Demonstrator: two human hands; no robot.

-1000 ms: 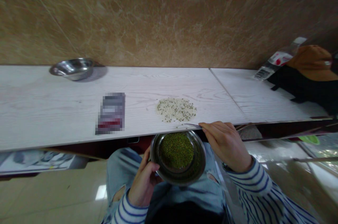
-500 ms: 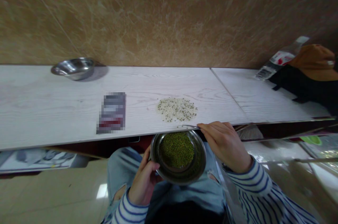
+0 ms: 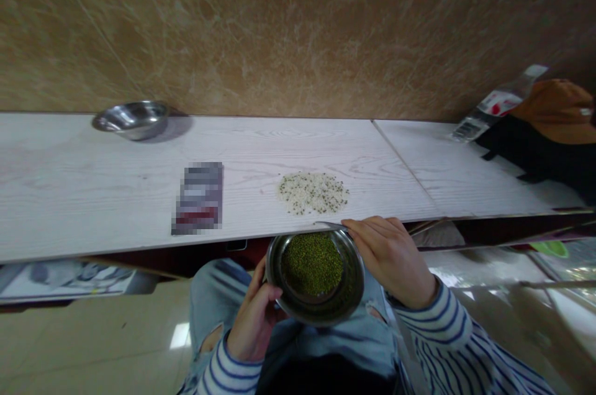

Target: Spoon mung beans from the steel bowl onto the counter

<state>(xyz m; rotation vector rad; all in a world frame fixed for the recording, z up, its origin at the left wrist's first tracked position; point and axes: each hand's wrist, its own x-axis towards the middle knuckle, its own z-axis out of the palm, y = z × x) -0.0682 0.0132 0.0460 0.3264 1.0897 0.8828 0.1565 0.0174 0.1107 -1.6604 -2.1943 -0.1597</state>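
My left hand (image 3: 255,319) grips the left rim of a steel bowl (image 3: 350,292), thumb on the edge, above my lap and just below the shelf's front edge. Inside the bowl lie many green mung beans (image 3: 313,263). Between the fingertips of my right hand (image 3: 392,259) is a slim pair of metal tweezers (image 3: 331,225), pointing left along the shelf's front edge over the bowl's far rim. A little farther back, white rice grains mixed with green beans form a flat pile (image 3: 313,193). Whether the tweezers hold a bean is too small to tell.
The white wood-grain shelf (image 3: 251,146) runs along a brown marbled wall. An empty steel bowl (image 3: 133,122) stands at the back left, and a blurred-out flat packet (image 3: 199,198) lies nearer. At right are a plastic bottle (image 3: 493,103) and a brown cap (image 3: 559,110) on black cloth.
My right hand has shifted slightly left with the tweezers, whose tips now lie farther left along the shelf edge. My left hand and the bowl have hardly moved.
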